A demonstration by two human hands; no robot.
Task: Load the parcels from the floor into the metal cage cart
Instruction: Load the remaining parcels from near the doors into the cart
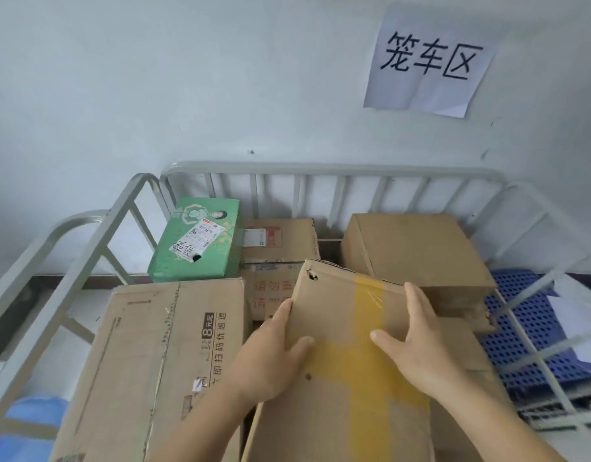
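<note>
While both hands, left and right, are gripping the taped box by its sides, lowering it level into the cart gap beneath seems wisest.

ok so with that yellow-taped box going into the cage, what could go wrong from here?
1. The yellow-taped box is tilted over uneven boxes; once released it may rock or slide.
2. The left hand and right hand hold its side edges, so fingers could get pinched against the large printed box or the plain brown box.
3. Its torn corner may give under pressure.
</note>
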